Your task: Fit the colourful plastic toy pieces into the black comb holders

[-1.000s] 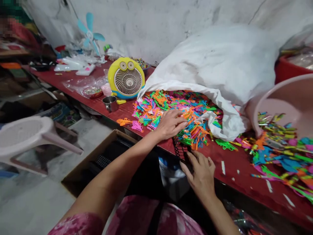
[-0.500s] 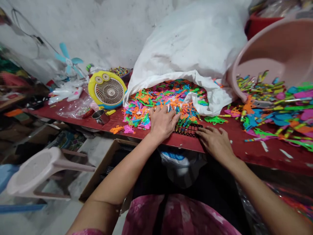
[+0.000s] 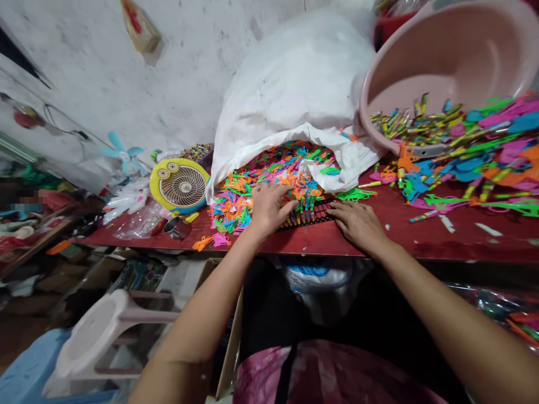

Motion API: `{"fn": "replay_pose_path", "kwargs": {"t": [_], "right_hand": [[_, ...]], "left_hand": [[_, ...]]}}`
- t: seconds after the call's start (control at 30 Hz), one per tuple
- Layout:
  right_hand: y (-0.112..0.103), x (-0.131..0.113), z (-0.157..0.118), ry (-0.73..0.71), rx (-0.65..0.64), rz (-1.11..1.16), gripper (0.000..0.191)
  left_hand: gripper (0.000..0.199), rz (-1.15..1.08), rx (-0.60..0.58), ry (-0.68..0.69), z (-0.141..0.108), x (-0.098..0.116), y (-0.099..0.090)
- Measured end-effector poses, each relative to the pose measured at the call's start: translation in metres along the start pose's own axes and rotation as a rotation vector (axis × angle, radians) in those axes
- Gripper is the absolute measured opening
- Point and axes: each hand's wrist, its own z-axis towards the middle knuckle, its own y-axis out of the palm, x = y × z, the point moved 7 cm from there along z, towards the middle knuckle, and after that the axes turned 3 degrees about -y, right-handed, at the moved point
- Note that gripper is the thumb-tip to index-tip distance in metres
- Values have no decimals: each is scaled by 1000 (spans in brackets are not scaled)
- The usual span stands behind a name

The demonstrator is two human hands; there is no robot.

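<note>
Black rack: on red table, before white sack.
Sack: open, plastic pieces spilling.
Basin: tipped, tubes inside.
Left hand: on pieces.
Right hand: touching rack's end.
Grips: I cannot tell either.

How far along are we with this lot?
Apparently done: the joined pieces by the pink tub, striped tubes attached. In hand: the black rack, seemingly part-filled, with the right hand at one end and the left hand at the colourful heap. Remaining, it seems: bare rack openings and that large heap spilling from the white sack.
</note>
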Motion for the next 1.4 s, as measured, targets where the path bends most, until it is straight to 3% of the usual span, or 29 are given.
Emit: {"fn": "replay_pose_path", "kwargs": {"t": [0.27,0.73,1.0,1.4], "right_hand": [[-5,-2,0,22,3,12,36],[-3,-2,-1,-5,22,5,38],[-5,-4,0,-21,28,1,38],[-3,-4,-2,-32,32,-26,38]], "left_hand": [[9,-112,-2,-92,2,-2,8],[1,-41,70,-35,-5,1,8],[19,-31,82,-20,-7,0,12],[16,27,97,19,-13,1,6]]}}
